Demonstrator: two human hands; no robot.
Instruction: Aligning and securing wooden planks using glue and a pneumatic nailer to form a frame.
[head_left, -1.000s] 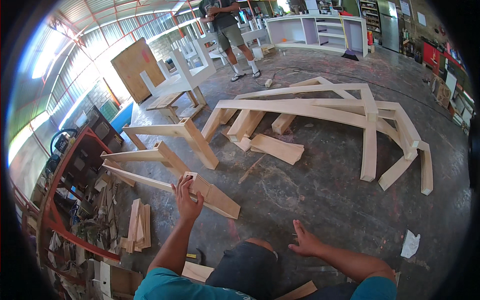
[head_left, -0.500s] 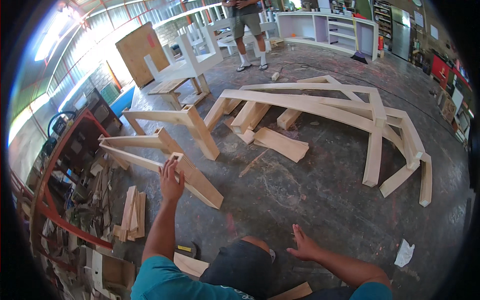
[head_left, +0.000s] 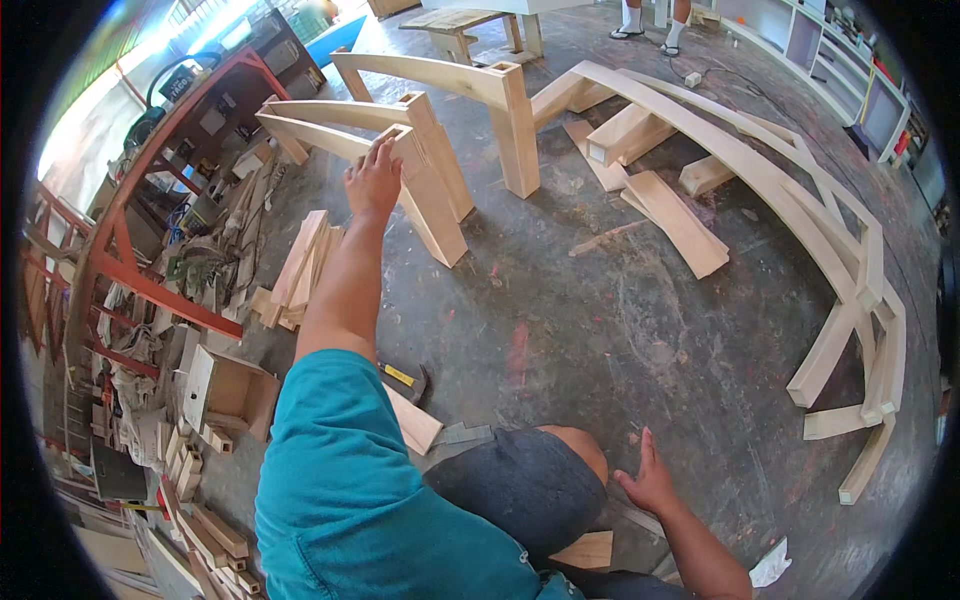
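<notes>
Meanwhile, your left hand point(head_left: 372, 180) grasps the curved wooden frame point(head_left: 400, 150) at upper centre; your right hand point(head_left: 648, 482) lies released, fingers spread on the concrete floor point(head_left: 600, 320).

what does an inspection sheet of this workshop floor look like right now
surface: grey concrete floor, stained and dusty
job's things: curved wooden frame piece standing on the floor
clutter: plank stack, hammer, offcuts
hands: left hand on the frame piece's top, grip not clear; right hand open, flat on the floor
cables: cord on the floor by another person's feet
surroundings: red metal rack, white shelving
</notes>
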